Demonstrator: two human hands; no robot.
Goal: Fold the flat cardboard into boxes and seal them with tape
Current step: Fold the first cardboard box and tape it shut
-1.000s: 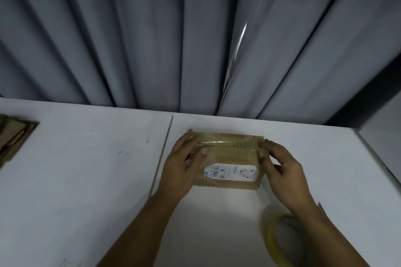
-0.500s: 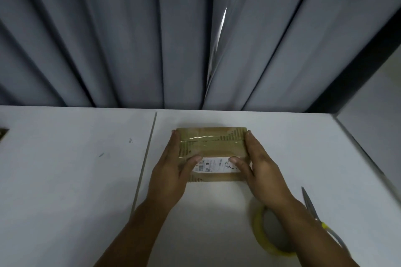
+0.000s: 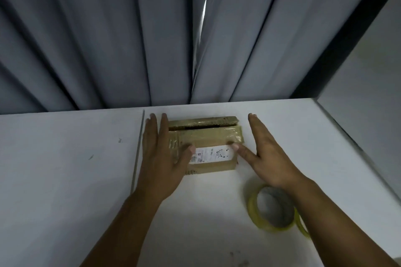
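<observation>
Brown cardboard box [image 3: 213, 168] lying flat on the white table [image 3: 65, 180], close to the far edge, before grey curtain [image 3: 108, 39] folds. Glossy tape strip [image 3: 206, 135] across the top, white label [image 3: 213, 154] on the near half, dark slit [image 3: 201, 127] gaping along the far seam. Left hand [image 3: 160, 158] laid along the box's left end, fingers straight, thumb resting on top by the label. Right hand [image 3: 267, 154] released and flat just beside the right end, fingers clear of the cardboard, only the thumb tip touching the top. Yellow tape roll [image 3: 252, 208] flat on the table, partly under the right wrist, apart from the box.
</observation>
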